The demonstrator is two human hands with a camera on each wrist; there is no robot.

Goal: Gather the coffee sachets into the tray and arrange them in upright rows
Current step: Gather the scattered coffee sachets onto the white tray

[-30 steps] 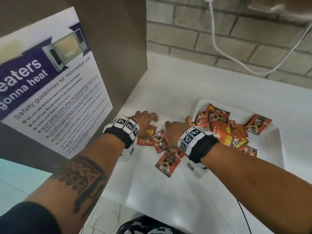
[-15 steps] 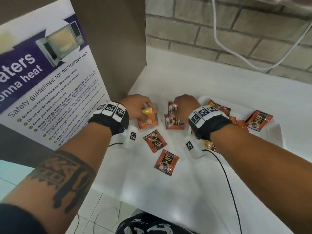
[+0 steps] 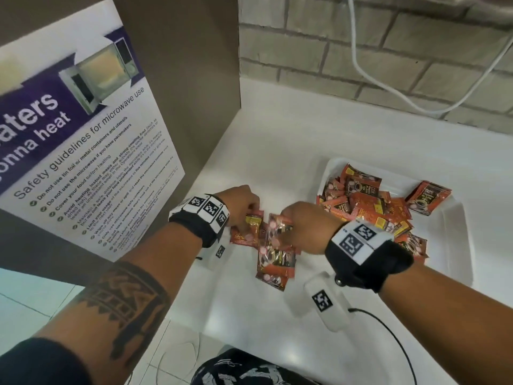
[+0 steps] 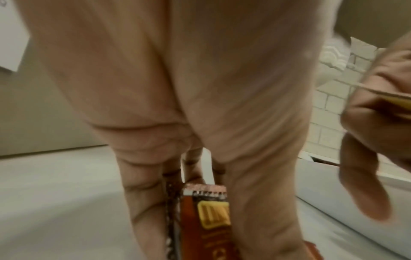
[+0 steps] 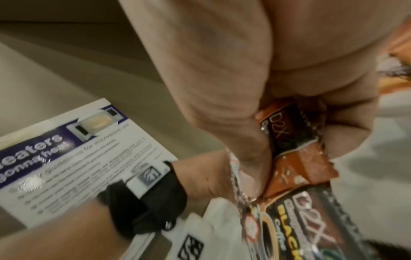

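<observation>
Orange and brown coffee sachets lie heaped in a white tray (image 3: 459,240) on the right of the counter; the heap (image 3: 369,207) is jumbled, none standing upright. My left hand (image 3: 244,209) pinches a sachet (image 3: 251,223) by its top, seen close in the left wrist view as an orange sachet (image 4: 211,219) between thumb and fingers. My right hand (image 3: 302,226) grips a small bunch of sachets (image 3: 274,254) that hangs below it left of the tray; the right wrist view shows the sachets (image 5: 289,133) clamped by its fingers.
A brown panel with a microwave safety poster (image 3: 83,151) stands at the left. A brick wall with a white cable (image 3: 388,93) runs behind the counter. A black cable (image 3: 394,337) trails from my right wrist over the counter's front edge (image 3: 249,343).
The loose sachets that lay on the counter are now gathered in my hands. Both hands have come closer together, and the right hand holds more sachets than before.
</observation>
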